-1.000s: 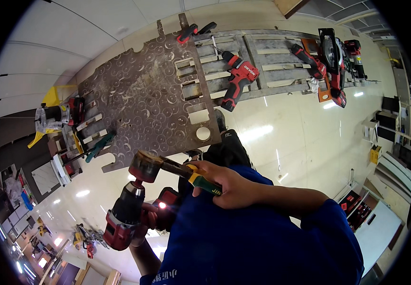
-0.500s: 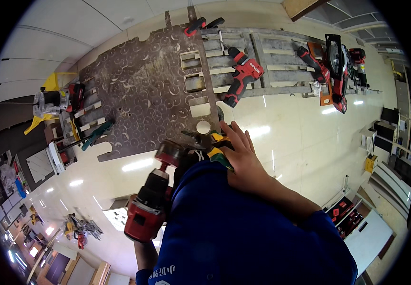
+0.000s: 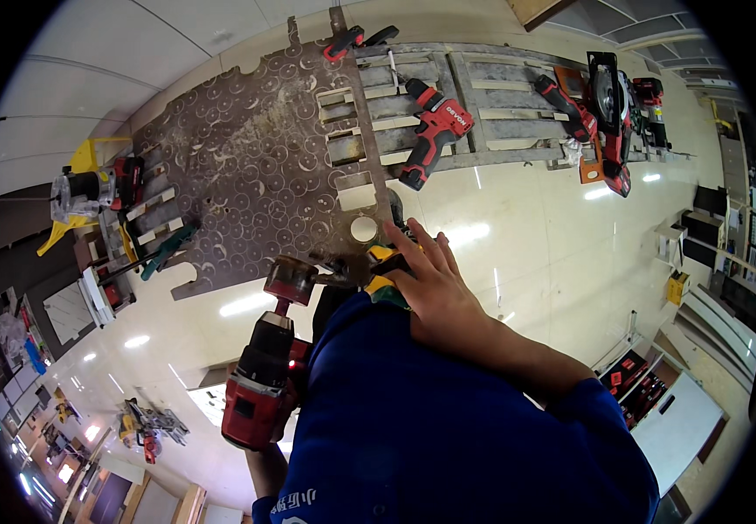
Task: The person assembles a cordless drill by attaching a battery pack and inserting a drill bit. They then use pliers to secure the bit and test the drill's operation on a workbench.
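Note:
A red and black cordless drill (image 3: 260,384) points away from me at lower left. My left hand (image 3: 284,428), mostly hidden behind its body, grips it. A round hole saw (image 3: 291,279) is fitted in the chuck. Dark jaws of yellow-and-green-handled pliers (image 3: 381,288) reach to the hole saw's right side; whether they touch it I cannot tell. My right hand (image 3: 439,297) lies over the plier handles, closed round them with its fingers partly stretched out. Just beyond is a brown board (image 3: 238,175) covered in circular cut marks, with a round hole near its corner.
A slatted pallet (image 3: 509,96) under the board carries a red drill (image 3: 435,131), another red tool (image 3: 566,109) and a circular saw (image 3: 609,113). At the left stands a trim router (image 3: 90,192). An open toolbox (image 3: 644,384) sits at right on the glossy floor.
My view has shifted, so the board and pallet sit slightly farther left and up. My right hand's fingers have spread over the pliers. A small red light now shows beside the drill.

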Available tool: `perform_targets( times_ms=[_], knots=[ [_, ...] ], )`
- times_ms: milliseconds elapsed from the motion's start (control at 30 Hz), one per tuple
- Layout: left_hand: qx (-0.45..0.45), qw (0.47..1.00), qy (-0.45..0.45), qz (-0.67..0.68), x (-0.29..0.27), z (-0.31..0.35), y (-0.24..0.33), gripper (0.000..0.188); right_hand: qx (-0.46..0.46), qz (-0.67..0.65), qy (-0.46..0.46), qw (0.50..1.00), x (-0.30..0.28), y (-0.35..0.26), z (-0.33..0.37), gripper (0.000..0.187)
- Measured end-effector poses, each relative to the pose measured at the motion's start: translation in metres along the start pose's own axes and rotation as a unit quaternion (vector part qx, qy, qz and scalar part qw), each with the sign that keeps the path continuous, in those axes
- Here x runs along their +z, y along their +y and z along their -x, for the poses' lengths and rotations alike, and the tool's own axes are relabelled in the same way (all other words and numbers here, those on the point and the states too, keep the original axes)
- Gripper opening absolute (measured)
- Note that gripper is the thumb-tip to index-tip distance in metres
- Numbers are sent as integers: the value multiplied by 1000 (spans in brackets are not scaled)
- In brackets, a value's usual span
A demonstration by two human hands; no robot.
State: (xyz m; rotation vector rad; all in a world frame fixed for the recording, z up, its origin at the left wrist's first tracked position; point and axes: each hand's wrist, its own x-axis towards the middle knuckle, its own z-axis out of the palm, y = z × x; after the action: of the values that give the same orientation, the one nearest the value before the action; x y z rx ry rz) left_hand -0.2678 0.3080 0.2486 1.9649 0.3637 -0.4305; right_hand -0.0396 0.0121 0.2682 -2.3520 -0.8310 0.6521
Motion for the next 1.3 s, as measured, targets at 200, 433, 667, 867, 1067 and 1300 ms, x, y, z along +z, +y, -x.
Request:
perform_targets(
  times_ms=[200, 433, 667, 867, 1067, 1300],
  knots=[
    [38, 989, 55, -133, 7, -13, 15, 35, 20, 9, -23, 1000, -4, -2, 2, 37],
    [-20, 962, 117, -244, 15, -16, 30, 46, -42, 20, -79, 996, -18, 14, 10, 44],
    [-53, 965, 79, -243, 16, -8, 28, 45, -111, -309, -110, 938, 0, 26, 11, 35],
    [-70, 988, -41, -128, 2, -31, 55, 49, -51, -531, -189, 824, 18, 46, -1, 27],
    [81, 986, 93, -115, 18, -29, 47, 41, 15, -334, -142, 932, 6, 32, -1, 21],
    [9, 994, 100, -39, 18, -27, 53, 47, 36, -197, -64, 978, 22, 27, 16, 25]
  ],
)
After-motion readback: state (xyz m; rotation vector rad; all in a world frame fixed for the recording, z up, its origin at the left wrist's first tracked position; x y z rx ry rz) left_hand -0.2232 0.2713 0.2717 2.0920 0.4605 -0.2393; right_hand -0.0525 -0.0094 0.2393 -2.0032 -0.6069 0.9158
